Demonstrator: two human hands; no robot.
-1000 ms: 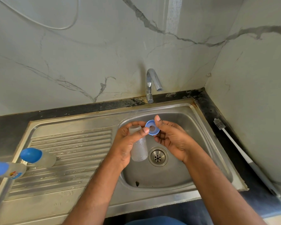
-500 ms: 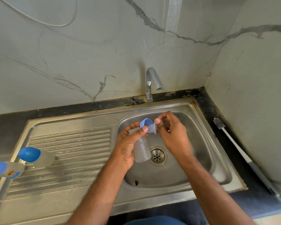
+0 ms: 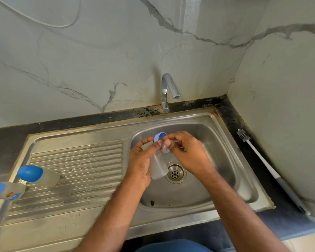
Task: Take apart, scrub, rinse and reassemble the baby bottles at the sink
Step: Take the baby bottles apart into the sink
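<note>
Over the steel sink basin [image 3: 225, 160], my left hand [image 3: 141, 160] grips a clear baby bottle body [image 3: 157, 166] and pinches a blue screw ring [image 3: 160, 136] with thumb and fingers. My right hand [image 3: 187, 153] pinches the clear teat [image 3: 165, 148] just under the ring, pulled out of it. Two more bottles lie on the draining board at the left: one with a blue cap [image 3: 37, 175] and one at the frame edge [image 3: 5, 191].
A chrome tap [image 3: 166, 91] stands behind the basin, with no water running. The drain [image 3: 175, 172] sits under my hands. A white bottle brush [image 3: 262, 159] lies on the dark counter at the right. The ribbed draining board [image 3: 76, 170] spreads to the left.
The ring has tipped from facing me to on edge. My right hand has drawn the clear teat out of the ring and down.
</note>
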